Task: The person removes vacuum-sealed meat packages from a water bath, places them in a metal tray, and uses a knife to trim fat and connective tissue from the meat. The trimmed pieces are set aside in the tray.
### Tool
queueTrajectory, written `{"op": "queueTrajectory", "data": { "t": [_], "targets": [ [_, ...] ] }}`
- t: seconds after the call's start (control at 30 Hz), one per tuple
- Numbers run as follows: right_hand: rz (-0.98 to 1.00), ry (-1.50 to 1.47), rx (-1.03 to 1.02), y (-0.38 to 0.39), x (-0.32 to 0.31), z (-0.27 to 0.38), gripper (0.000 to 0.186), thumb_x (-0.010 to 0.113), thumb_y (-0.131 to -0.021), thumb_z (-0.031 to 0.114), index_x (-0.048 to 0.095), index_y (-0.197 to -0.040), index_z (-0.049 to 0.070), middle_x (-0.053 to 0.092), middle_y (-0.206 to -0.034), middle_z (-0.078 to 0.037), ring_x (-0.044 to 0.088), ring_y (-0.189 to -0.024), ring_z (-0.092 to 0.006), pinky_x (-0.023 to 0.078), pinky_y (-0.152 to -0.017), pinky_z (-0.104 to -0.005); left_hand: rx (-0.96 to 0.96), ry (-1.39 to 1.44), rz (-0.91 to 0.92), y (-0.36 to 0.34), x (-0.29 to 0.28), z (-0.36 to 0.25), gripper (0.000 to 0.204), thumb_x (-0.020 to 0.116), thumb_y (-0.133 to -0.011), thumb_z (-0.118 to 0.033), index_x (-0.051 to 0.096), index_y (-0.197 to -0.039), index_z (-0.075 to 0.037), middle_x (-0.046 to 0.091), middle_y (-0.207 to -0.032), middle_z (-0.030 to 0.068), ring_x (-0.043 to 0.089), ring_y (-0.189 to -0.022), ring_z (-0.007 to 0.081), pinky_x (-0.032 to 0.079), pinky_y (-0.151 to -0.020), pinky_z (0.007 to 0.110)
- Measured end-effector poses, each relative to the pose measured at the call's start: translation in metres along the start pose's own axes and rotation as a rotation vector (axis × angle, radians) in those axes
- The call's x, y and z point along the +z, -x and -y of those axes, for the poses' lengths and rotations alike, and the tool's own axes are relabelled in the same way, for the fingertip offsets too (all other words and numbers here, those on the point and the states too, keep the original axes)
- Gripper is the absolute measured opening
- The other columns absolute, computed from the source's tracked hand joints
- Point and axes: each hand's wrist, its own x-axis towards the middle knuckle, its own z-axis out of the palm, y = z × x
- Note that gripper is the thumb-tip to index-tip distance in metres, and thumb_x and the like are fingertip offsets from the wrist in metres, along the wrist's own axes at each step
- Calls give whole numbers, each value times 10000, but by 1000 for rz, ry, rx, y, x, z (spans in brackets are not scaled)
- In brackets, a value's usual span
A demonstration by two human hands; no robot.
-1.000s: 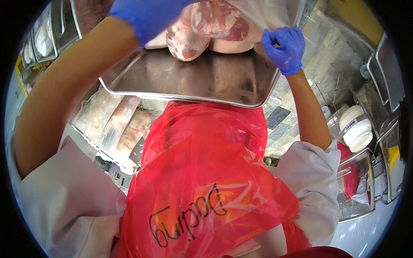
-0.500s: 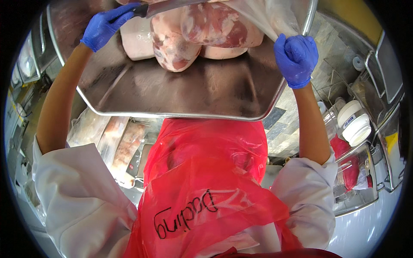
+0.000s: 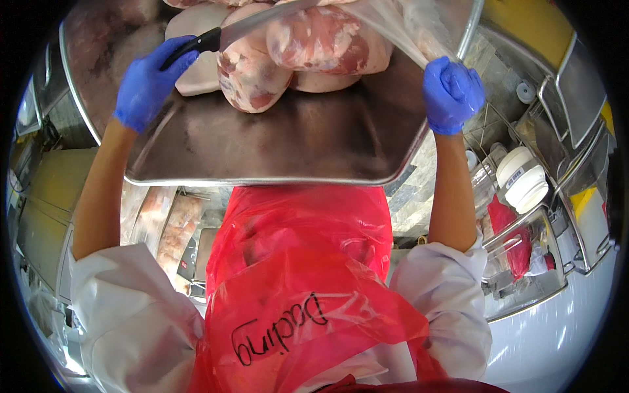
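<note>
My left hand (image 3: 147, 85), in a blue glove, is closed on the black handle (image 3: 206, 40) of a knife whose blade (image 3: 259, 25) lies across the upper part of the meat. Several large pale-pink meat pieces (image 3: 314, 46) sit in a big metal tray (image 3: 282, 141) in front of me. My right hand (image 3: 453, 95), gloved in blue, is in a fist on clear plastic (image 3: 409, 36) beside the tray's right rim; whether it also grips the rim I cannot tell. The knife's tip is hard to make out behind the plastic.
Below left, bagged meat (image 3: 167, 229) lies on a lower surface, beside a tiled floor (image 3: 409, 187). To the right stand metal racks (image 3: 576, 98), stacked white containers (image 3: 524, 180) and a red item (image 3: 511, 242). A red plastic apron (image 3: 301, 262) covers my front.
My left hand has moved down and leftward with the knife, which has come into clearer view. My right hand and the tray sit lower in the picture, the right hand still closed.
</note>
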Motion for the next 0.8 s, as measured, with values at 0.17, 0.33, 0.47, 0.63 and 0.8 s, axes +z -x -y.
{"op": "queueTrajectory", "data": {
  "t": [0.17,0.33,0.47,0.63,0.8],
  "targets": [
    [41,-39,31,6,-3,-5,410,699,-708,-9,365,-514,129,402,-486,-52,373,-414,-241,308,-456,-351,-13,-117,61,65,-27,-85,393,640,-936,-88,605,-1327,-123,696,-1104,132,674,-980,235,503,-873,322],
    [-21,-94,11,2,2,-3,408,712,-711,-1,381,-510,127,407,-485,-50,389,-414,-233,318,-462,-346,85,-288,15,92,-19,-106,498,590,-922,-4,546,-1390,-168,625,-1032,127,646,-934,309,517,-777,383],
    [-41,-196,21,4,4,-4,395,717,-714,10,399,-511,126,413,-485,-50,393,-414,-238,327,-465,-349,234,-594,14,90,-23,-132,606,574,-864,29,501,-1427,-184,590,-992,127,621,-874,331,509,-737,413],
    [-76,-257,-2,5,5,-7,358,715,-719,18,439,-526,140,407,-484,-45,403,-419,-240,332,-469,-356,242,-817,-61,86,-21,-162,739,540,-778,49,474,-1456,-237,591,-1013,140,629,-867,335,523,-731,415],
    [-82,-301,-19,7,6,-10,343,716,-720,33,446,-541,146,407,-494,-42,404,-427,-239,323,-471,-358,179,-799,-32,86,-7,-181,758,503,-797,55,444,-1479,-272,590,-984,143,634,-809,340,525,-689,428]
  ]
}}
